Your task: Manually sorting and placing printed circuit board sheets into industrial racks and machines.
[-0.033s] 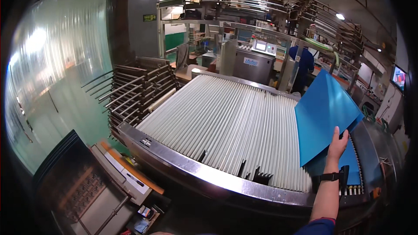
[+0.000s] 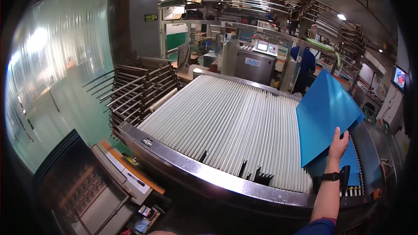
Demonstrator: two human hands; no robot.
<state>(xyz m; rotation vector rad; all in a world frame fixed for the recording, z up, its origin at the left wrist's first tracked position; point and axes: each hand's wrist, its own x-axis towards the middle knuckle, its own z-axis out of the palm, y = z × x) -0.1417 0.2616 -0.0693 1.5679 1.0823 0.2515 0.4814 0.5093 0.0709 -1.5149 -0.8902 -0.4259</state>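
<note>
My right hand [image 2: 338,145] grips the lower edge of a large, stiff blue sheet [image 2: 323,115], its thumb on the near face and its fingers at the edge. Tilted up, this sheet leans over the right end of a bed of long pale rollers [image 2: 217,122]. Another blue surface [image 2: 354,167] shows below it, beside my wrist, partly hidden by my arm. A dark band with a black piece sits on my right wrist. Of my left side, only a sliver of skin [image 2: 162,233] appears at the bottom edge; its fingers are out of sight.
A shiny metal frame [image 2: 244,190] borders the rollers. Stacked dark racks with protruding rods [image 2: 135,93] stand left, near a clear strip curtain [image 2: 61,69]. Dark leaning panels [image 2: 72,165] and a side table with a pen are lower left. A person in blue [image 2: 303,67] stands beyond.
The view has shifted very slightly. My right hand and the blue sheet keep the same position relative to each other.
</note>
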